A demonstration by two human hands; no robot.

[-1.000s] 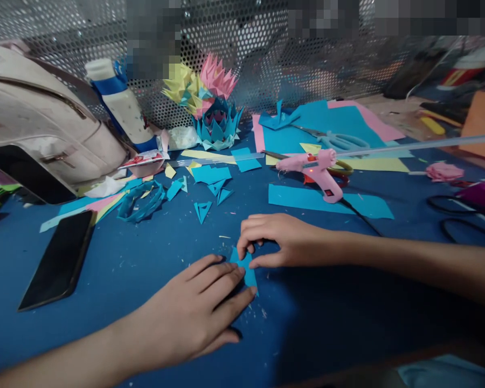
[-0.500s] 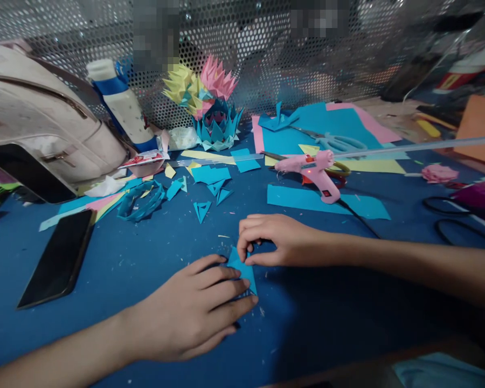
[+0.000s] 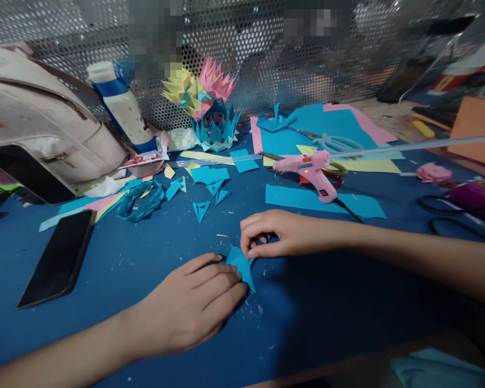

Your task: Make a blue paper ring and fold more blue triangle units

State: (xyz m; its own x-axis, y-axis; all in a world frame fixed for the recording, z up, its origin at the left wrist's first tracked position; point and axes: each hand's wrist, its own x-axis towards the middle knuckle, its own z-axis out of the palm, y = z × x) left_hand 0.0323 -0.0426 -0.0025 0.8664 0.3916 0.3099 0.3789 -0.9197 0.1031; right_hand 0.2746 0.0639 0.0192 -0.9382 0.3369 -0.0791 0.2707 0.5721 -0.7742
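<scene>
A small folded piece of blue paper [image 3: 241, 268] lies on the dark blue table [image 3: 145, 269] between my hands. My left hand [image 3: 198, 299] rests palm down, its fingertips on the paper's left and lower part, fingers slightly bent. Thumb and index finger of my right hand [image 3: 267, 234] pinch the paper's upper right corner. Beyond them lie small folded blue triangles [image 3: 201, 210], a blue paper strip [image 3: 355, 203] and a pink glue gun [image 3: 317, 175].
A black phone [image 3: 59, 258] lies at the left, near a pale backpack [image 3: 52, 108] and a bottle [image 3: 125, 110]. Paper flowers [image 3: 216, 129] stand by the perforated metal screen. Scissors [image 3: 337, 143] rest on coloured sheets at the back.
My left fingers have drawn back and curled, showing more of the paper's lower tip. My right fingers now pinch the paper's corner, which is lifted or folded outward.
</scene>
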